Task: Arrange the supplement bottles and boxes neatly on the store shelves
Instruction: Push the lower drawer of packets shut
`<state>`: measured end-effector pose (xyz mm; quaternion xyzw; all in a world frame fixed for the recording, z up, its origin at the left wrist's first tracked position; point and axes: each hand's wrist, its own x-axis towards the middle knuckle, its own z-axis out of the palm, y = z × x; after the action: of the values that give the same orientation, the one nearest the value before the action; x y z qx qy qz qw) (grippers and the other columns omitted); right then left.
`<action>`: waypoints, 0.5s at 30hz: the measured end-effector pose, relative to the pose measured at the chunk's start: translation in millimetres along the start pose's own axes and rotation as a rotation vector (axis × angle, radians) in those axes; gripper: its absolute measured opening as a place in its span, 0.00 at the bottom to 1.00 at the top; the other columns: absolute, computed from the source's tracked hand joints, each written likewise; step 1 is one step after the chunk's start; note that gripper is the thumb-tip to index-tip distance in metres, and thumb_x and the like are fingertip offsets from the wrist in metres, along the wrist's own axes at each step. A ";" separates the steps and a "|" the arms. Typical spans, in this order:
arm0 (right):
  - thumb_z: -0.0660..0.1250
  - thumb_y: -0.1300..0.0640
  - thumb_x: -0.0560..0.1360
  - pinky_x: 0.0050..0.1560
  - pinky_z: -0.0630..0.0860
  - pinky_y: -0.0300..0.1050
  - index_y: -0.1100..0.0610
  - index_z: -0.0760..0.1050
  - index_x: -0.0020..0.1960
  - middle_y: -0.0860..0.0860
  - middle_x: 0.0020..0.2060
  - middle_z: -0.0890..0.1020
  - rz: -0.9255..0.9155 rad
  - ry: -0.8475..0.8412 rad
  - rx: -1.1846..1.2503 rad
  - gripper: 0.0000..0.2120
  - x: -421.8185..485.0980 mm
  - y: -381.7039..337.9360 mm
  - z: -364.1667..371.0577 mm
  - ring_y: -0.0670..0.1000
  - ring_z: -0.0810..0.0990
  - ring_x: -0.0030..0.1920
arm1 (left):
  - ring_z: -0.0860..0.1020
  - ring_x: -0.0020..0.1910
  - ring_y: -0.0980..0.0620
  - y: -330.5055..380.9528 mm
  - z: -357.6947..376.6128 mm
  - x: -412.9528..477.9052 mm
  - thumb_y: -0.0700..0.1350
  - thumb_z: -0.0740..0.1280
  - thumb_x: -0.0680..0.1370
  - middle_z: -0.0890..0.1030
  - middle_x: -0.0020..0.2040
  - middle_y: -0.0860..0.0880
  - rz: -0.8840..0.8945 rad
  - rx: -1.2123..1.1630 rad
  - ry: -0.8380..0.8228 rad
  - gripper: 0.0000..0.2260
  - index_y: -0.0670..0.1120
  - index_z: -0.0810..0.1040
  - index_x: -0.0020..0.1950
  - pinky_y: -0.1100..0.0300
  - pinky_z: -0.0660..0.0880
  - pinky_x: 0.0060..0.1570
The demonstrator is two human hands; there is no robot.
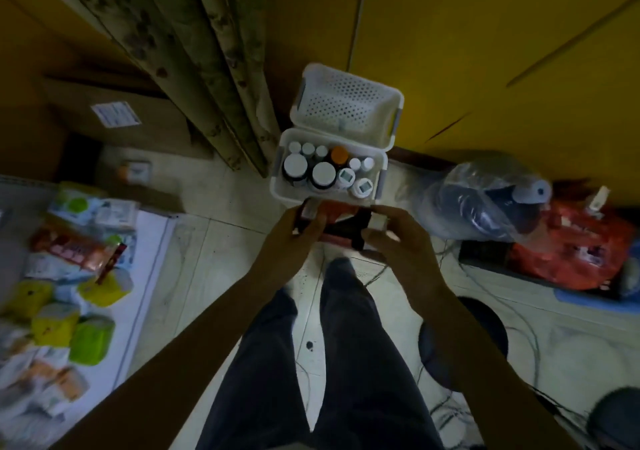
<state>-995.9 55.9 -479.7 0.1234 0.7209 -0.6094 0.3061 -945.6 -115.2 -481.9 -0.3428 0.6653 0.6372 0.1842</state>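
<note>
Supplement bottles stand packed in the white basket on the floor, none shelved that we can see. Our left hand and right hand both grip small boxes just before the basket. We judge the task barely begun, with the shelf at our left waiting.

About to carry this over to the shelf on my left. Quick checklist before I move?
1. Left hand grips the box: ok.
2. Right hand grips its other end: ok.
3. One box or several held: cannot tell.
4. Bottles upright in the basket: ok.
5. Shelf tidy: not ok, packets lie jumbled.
6. Floor free of hazards: not ok, cables lie loose.
</note>
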 end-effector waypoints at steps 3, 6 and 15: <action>0.75 0.60 0.69 0.47 0.79 0.39 0.55 0.73 0.59 0.50 0.57 0.76 -0.121 0.090 -0.371 0.20 53.6 -9.2 -18.4 0.48 0.78 0.52 | 0.71 0.63 0.53 -2.0 17.7 32.8 0.47 0.64 0.79 0.72 0.66 0.51 0.024 0.217 0.031 0.22 0.47 0.64 0.72 0.66 0.68 0.59; 0.77 0.58 0.67 0.45 0.73 0.40 0.55 0.73 0.61 0.49 0.56 0.74 -0.166 0.076 -0.609 0.24 107.7 -15.5 -34.0 0.48 0.74 0.52 | 0.59 0.74 0.48 -12.1 27.7 65.2 0.48 0.64 0.79 0.60 0.76 0.46 0.082 0.565 0.034 0.29 0.44 0.55 0.77 0.57 0.58 0.70; 0.73 0.48 0.69 0.54 0.72 0.47 0.52 0.69 0.67 0.54 0.62 0.74 -0.212 -0.260 -1.022 0.29 168.0 13.5 -16.9 0.55 0.74 0.61 | 0.42 0.77 0.47 -35.9 46.5 136.2 0.53 0.63 0.79 0.43 0.79 0.44 0.128 1.097 -0.061 0.39 0.43 0.40 0.77 0.53 0.47 0.76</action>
<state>-1124.8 42.3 -588.7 -0.1911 0.8903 -0.2185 0.3508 -1024.6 -98.3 -606.2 -0.1369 0.9134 0.2167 0.3161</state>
